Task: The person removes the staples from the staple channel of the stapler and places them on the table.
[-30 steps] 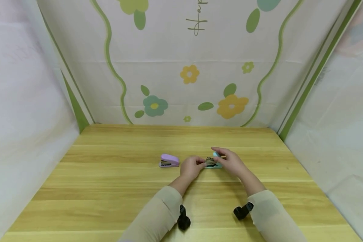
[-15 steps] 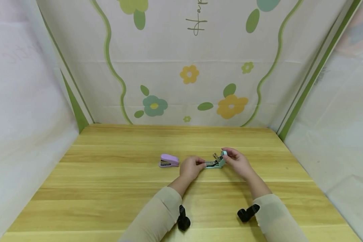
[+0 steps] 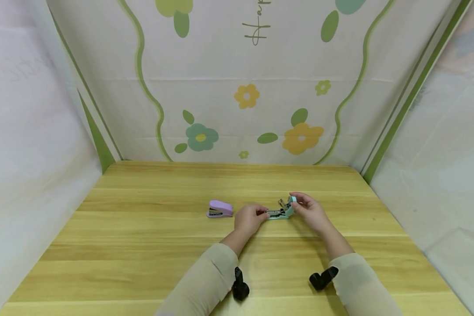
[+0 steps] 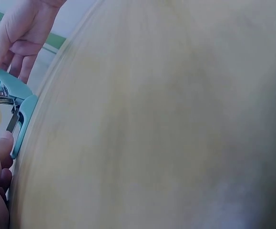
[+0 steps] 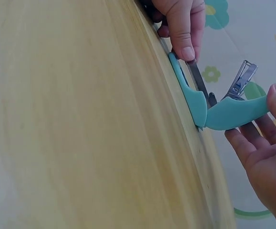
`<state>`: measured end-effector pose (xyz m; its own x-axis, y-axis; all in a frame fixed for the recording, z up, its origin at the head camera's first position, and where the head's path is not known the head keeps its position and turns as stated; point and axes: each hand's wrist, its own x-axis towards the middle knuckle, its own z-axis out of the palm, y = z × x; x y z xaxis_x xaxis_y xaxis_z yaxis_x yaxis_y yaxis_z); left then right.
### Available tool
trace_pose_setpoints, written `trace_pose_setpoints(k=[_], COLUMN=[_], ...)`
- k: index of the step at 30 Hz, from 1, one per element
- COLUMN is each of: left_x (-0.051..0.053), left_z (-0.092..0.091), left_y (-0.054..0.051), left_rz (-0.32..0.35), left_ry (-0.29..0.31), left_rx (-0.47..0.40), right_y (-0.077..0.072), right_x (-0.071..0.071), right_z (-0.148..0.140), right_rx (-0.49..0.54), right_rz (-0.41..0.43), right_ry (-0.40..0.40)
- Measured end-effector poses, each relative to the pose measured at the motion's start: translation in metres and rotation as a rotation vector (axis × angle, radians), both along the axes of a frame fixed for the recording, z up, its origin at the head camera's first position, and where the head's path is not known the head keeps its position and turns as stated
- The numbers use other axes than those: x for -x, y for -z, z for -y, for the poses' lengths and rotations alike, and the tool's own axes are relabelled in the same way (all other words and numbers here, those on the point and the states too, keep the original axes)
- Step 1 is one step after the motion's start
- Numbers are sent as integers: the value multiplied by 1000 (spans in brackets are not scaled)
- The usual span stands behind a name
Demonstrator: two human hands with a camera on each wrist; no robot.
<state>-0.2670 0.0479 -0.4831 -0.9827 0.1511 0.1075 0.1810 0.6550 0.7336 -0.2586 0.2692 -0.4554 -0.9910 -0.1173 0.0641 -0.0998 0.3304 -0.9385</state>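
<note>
A teal stapler (image 3: pixel 278 217) lies on the table with its top cover swung up and back. My left hand (image 3: pixel 249 219) pinches the front end of its metal magazine, seen also in the right wrist view, where the left hand (image 5: pixel 182 26) is at the top. My right hand (image 3: pixel 313 214) holds the raised cover (image 5: pixel 238 112) between thumb and fingers. From the opened part a metal piece (image 5: pixel 242 80) sticks up at a slant. Left of my left hand, a purple stapler (image 3: pixel 220 209) rests on the table, its jaws slightly apart.
The wooden table (image 3: pixel 142 245) runs back to a white cloth wall (image 3: pixel 217 57) printed with flowers. More cloth walls (image 3: pixel 31 109) stand at both sides. Small black cameras (image 3: pixel 240 290) are strapped at both wrists.
The stapler's cover has swung further back to the right, with my right hand moving along with it. The metal piece inside now shows raised. My left hand has stayed at the front end.
</note>
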Motion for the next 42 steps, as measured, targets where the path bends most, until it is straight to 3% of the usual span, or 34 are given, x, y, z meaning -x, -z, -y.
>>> trace_pose_setpoints(k=[9,20,32,36,42], left_x=[1,1,1,0,0], left_z=[1,2,2,2,2], left_y=[-1,-3,0,1,1], left_rz=[18,19,12,6,-5], left_ry=[10,1,4,6,8], left_rx=[-3,4,7,-5,-21], right_y=[8,10,5,-2,-24], right_x=[1,-1,-4,-10,-18], right_z=[-15,-42,-46,-43,-20], right_rx=[97,-97,-211,-258,-207], right_rz=[18,23,51,4,-181], right_ry=[5,54,74,113,201])
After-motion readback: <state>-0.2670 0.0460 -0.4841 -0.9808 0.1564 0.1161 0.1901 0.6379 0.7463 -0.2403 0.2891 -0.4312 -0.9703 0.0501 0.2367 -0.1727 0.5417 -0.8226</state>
